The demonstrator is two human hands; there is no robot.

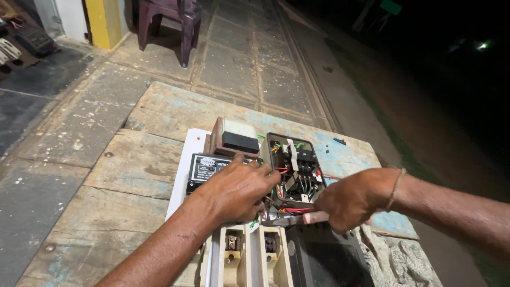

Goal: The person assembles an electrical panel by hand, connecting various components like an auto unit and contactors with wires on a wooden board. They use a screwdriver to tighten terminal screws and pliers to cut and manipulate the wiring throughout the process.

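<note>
I'm watching my right hand (348, 199) gripping a red-handled tool (297, 218), pointing it left into the open switch box (295, 167) sitting between both hands, while my left hand (239, 191) is pressing down beside it.

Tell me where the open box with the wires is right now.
In the head view, the open wired box sits centre-right on the white board, between the left hand and the right hand, beside the black labelled unit.
</note>
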